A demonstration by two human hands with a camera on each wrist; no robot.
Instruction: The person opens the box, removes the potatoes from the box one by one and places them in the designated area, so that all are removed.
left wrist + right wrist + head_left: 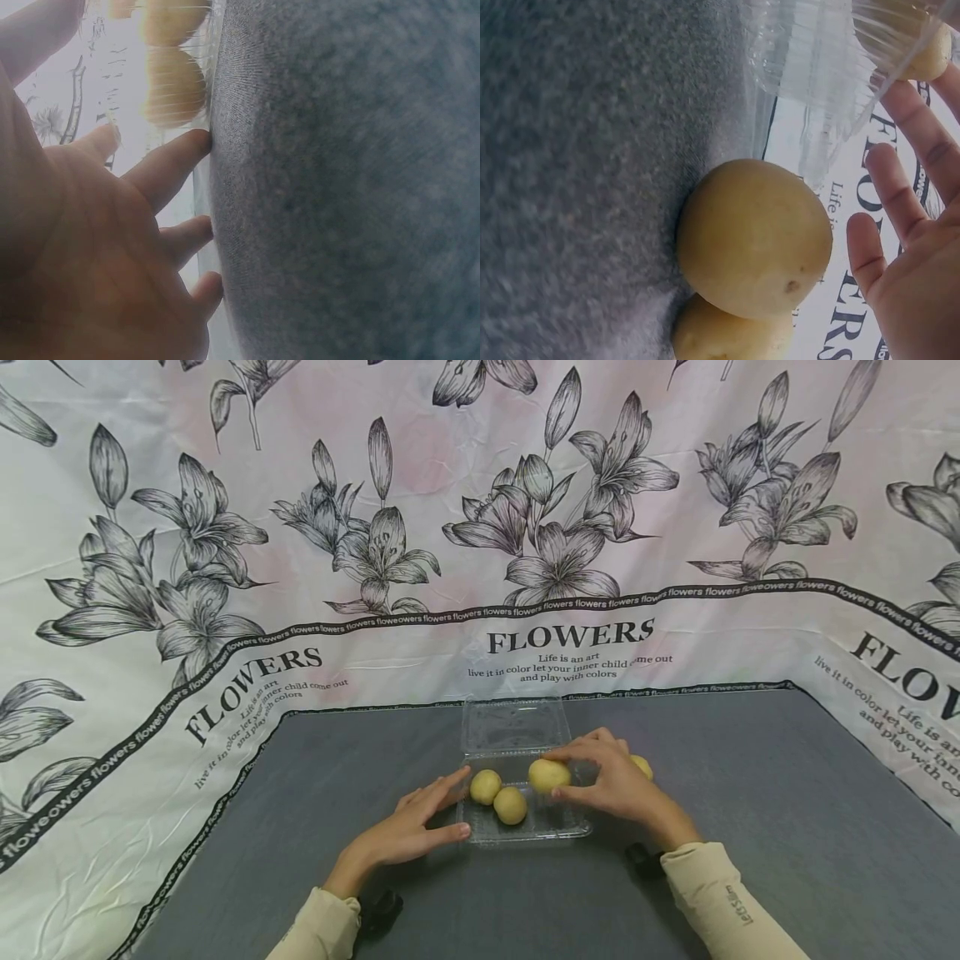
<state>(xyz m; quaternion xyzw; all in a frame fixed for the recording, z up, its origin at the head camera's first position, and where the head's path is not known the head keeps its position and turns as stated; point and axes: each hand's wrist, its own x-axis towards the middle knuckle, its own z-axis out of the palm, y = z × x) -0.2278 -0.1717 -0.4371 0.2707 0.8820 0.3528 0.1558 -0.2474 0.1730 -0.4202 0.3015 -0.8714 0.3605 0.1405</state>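
A clear plastic clamshell box (525,838) lies on the table with its lid (513,724) folded back away from me. Two round yellow potatoes, one at the left (486,787) and one nearer me (511,806), sit inside it. My right hand (618,783) pinches another potato (549,776) between thumb and fingers over the box's right side. At the box's left wall is my left hand (412,825), its fingers spread and fairly straight. In the right wrist view, two potatoes (754,240) (731,335) rest on the table beside my right hand.
A grey cloth covers the table (360,760). Behind it and along both sides hangs a white curtain (420,668) printed with flowers and lettering. The potatoes outside the box are mostly hidden behind my right hand in the head view.
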